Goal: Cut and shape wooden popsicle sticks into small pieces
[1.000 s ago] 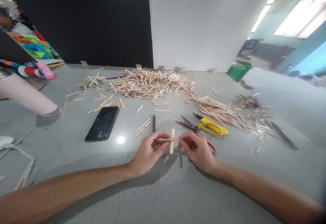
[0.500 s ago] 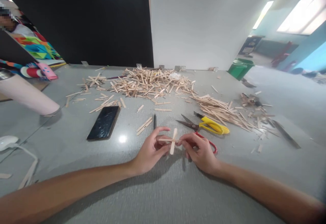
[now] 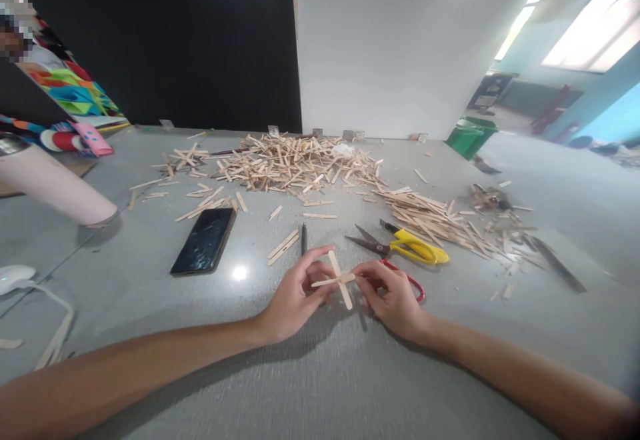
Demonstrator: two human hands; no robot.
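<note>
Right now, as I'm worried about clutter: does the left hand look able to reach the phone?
Probably yes: the left hand has the phone to its left, and the two flat sticks seem to leave room on their near side. It would likely have to leave the crossed sticks first.

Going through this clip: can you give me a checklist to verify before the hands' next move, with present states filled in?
1. Right hand pinching the stick cross: ok.
2. Left hand gripping it firmly: cannot tell; fingers are close around one arm.
3. Scissors closed: not ok, blades spread.
4. Red handle well away from the right hand: not ok, right beside it.
5. Phone apart from both hands: ok.
</note>
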